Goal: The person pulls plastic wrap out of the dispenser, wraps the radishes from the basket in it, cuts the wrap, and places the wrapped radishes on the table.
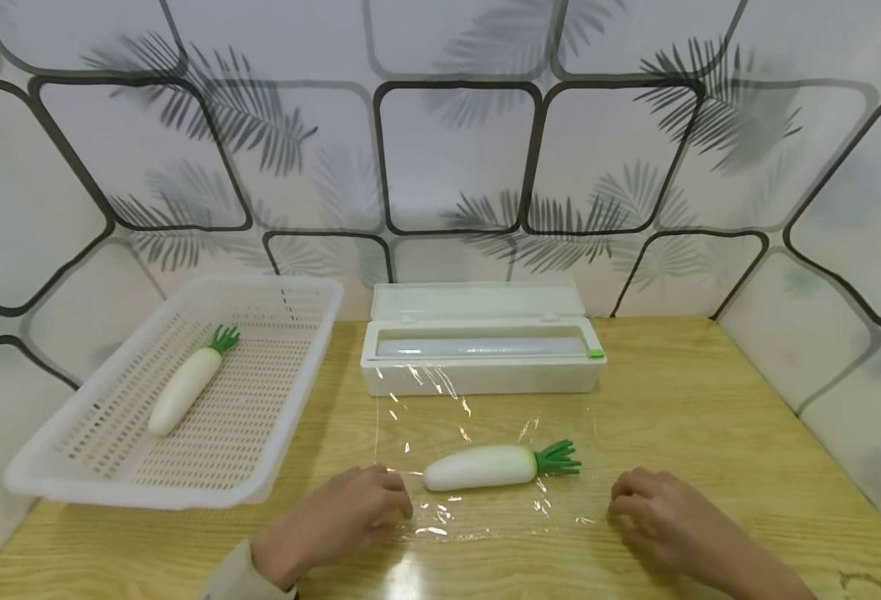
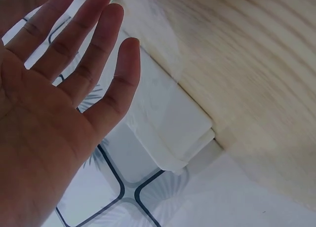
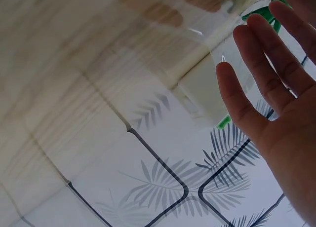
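A white radish (image 1: 481, 467) with a green leafy top lies sideways on a sheet of clear cling film (image 1: 478, 521) spread over the table. The film runs back to a white cling film box (image 1: 481, 379), whose lid stands up and whose roll shows inside. My left hand (image 1: 346, 517) is at the film's near left edge, fingertips overlapping it in the head view. Just past the film's right edge is my right hand (image 1: 668, 525). Fingers (image 2: 91, 64) of the left hand look loosely extended in its wrist view; the right hand's fingers (image 3: 261, 69) look the same, holding nothing visible.
At the left stands a white plastic basket (image 1: 282, 433) with perforated walls, a second white radish (image 1: 185, 390) in it. A patterned curtain-like backdrop (image 1: 455, 158) surrounds the wooden table (image 1: 718, 417) at the back and sides. The box has a green piece (image 1: 596, 353) at its right end.
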Available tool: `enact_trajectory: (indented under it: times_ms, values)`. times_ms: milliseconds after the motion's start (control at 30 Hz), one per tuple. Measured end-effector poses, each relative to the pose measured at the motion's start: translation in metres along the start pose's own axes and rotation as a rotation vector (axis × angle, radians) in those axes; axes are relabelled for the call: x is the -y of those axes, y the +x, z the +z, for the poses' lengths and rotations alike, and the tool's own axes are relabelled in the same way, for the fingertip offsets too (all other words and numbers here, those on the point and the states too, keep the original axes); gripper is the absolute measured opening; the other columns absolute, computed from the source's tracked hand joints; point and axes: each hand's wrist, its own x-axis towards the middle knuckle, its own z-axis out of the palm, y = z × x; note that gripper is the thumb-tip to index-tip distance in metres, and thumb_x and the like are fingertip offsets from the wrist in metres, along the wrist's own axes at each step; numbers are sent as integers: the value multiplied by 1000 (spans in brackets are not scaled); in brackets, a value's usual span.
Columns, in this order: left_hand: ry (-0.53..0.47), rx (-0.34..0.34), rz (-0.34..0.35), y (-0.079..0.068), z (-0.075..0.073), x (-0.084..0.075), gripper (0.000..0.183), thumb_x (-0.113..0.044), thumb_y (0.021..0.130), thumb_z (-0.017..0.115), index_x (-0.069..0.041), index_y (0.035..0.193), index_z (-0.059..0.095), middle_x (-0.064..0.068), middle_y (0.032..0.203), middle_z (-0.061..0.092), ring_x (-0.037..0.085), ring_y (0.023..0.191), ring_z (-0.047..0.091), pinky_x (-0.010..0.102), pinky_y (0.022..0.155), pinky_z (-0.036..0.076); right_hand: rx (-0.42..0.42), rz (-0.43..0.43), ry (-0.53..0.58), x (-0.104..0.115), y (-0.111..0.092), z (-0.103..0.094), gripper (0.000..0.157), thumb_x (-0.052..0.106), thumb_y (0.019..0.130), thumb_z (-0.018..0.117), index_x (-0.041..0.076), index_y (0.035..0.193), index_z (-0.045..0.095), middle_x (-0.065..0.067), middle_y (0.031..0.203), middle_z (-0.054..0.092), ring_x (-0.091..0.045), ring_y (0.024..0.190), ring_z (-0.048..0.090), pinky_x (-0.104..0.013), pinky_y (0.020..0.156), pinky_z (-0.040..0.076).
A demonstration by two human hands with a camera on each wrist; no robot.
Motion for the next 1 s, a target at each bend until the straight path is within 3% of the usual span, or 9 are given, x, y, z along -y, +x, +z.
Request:
enact_trajectory:
  times_ms: [167, 433, 733, 1000]
  values:
    - [-20, 41, -34, -2, 3, -2, 22, -9, 75, 84, -17, 93, 78, -10, 96, 67, 8, 91, 61, 24, 77, 53, 20, -25, -17, 0, 1, 2, 32, 12, 63, 89, 24, 86, 71, 8, 95, 62, -10, 82, 59, -34, 64, 54]
    - [-68, 109, -106, -5, 7, -3, 17, -16, 77, 86, -19, 91, 77, -13, 93, 60, 3, 87, 53, 19, 74, 50, -28, -87, -21, -2, 5, 9, 31, 6, 60, 85, 25, 76, 66, 13, 88, 58, -6, 78, 53, -28, 59, 49]
    - [-14, 36, -34, -6, 14, 1, 16, -7, 79, 81, -20, 77, 71, -13, 88, 56, 4, 83, 51, 14, 70, 46, -24, -77, -12, 1, 8, 9, 30, 7, 69, 82, 25, 73, 58, 15, 86, 49, -4, 77, 45, -21, 57, 37]
    - [81, -44, 1, -11, 23, 1, 21, -6, 82, 78, -21, 75, 64, -10, 86, 51, 7, 83, 49, 12, 67, 43, 29, -59, -89, 4, 11, 9, 30, 3, 70, 78, 22, 74, 56, 11, 88, 50, -8, 78, 47, -21, 55, 38]
